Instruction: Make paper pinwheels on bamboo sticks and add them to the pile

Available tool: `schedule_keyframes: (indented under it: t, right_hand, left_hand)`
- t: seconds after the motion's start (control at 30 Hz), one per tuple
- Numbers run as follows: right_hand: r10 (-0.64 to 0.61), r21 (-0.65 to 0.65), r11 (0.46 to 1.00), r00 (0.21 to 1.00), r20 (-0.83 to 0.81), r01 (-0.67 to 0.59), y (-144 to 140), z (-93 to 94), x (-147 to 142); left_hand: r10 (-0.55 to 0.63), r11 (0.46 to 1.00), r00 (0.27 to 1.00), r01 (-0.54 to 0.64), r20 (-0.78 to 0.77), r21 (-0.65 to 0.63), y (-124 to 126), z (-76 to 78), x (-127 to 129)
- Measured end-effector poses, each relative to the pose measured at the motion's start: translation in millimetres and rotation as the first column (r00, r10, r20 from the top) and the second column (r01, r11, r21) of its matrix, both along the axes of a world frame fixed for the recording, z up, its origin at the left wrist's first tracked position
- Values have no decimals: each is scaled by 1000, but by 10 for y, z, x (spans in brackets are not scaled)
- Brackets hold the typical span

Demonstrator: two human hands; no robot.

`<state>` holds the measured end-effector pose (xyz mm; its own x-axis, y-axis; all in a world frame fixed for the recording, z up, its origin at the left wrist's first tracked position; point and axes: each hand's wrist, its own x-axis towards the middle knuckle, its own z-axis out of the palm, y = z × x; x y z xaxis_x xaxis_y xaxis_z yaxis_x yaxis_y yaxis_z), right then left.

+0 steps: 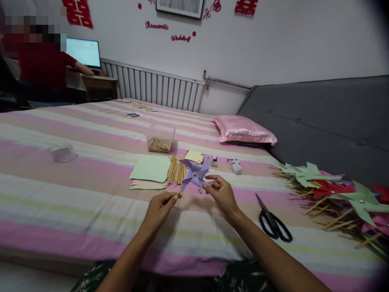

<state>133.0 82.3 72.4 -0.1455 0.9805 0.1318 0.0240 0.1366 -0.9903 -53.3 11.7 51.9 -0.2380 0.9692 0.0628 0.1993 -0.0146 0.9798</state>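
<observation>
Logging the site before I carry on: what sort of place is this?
Likely a home bedroom used for crafts: a striped bed with pink pillow, a wall radiator, and wedding decorations on the wall.

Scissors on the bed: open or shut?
Shut. The scissors lie flat on the bed, blades together in one point, handles side by side.

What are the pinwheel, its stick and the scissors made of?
Pinwheel: matte purple paper, by its folded flat blades. Stick in left hand: likely pale wood or bamboo. Scissors: grey blades, probably metal; glossy black handles, probably plastic.
</observation>
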Motion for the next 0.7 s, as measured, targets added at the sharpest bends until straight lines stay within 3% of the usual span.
schedule_keyframes:
  t: [0.2,0.57,0.7]
  right_hand:
    - [87,1,996,996,2,-87,-10,-37,-14]
    - [82,-17,997,997,5,-82,-26,-30,-43]
    - [63,-62,996,998,-6,-64,-55,-1,-36]
  left_hand:
    - [-12,1000,998,13,61,-28,-15,29,36]
    - [-22,999,989,27,144,-33,-1,-4,44]
    - [34,999,972,-29,232,-26,16,-21,16]
